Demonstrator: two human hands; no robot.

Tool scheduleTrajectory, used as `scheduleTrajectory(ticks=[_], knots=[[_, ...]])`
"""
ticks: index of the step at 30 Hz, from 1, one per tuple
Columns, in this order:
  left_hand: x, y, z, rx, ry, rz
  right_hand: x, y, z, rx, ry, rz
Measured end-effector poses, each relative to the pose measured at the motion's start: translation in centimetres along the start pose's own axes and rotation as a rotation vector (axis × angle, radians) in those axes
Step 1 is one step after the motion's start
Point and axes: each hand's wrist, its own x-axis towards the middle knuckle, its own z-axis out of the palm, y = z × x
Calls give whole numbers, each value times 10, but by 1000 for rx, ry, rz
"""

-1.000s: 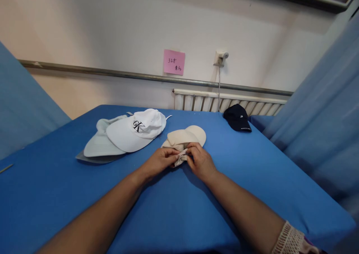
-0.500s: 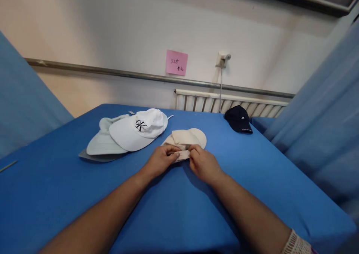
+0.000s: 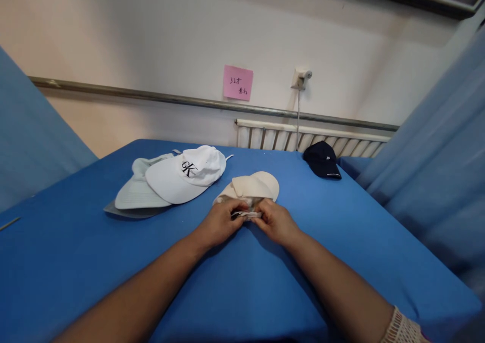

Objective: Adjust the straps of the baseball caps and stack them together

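Handwork at the back of a beige cap [image 3: 253, 185], which lies on a blue table [image 3: 227, 287], between a white cap [image 3: 182, 174] to its left and a dark cap [image 3: 322, 160] farther off to its right. The beige cap's brim points away from the person, and its back edge faces the near side. The left hand [image 3: 220, 225] grips this edge at the left, thumb and forefinger bent about a narrow strap [image 3: 251, 214]; the right hand [image 3: 278, 223] pinches the strap's other side, its fingers closed. Exactly where the fingertips meet the cloth is partly hidden. The step in hand appears to be close finger work on the strap. The next move would seem to call for a steady hold at the left and a fine, light pinch at the right, since the cloth looks soft and likely to crumple.
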Motion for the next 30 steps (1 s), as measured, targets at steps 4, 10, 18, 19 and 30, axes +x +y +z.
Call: scheduleTrajectory(ticks=[4,10,18,19,30], knots=[[2,-2,-1,-14,-4,-20,0,0,-1,-85,5,23],[3,0,-3,-72,-18,-23,1,0,0,-96,-22,19],[-6,8,-9,119,-203,246,1,-2,-4,-330,-75,95],[-6,9,-11,122,-237,255,-1,-2,-6,-331,-103,99],[2,2,-37,57,210,-63,-7,8,-22,-29,-226,158]])
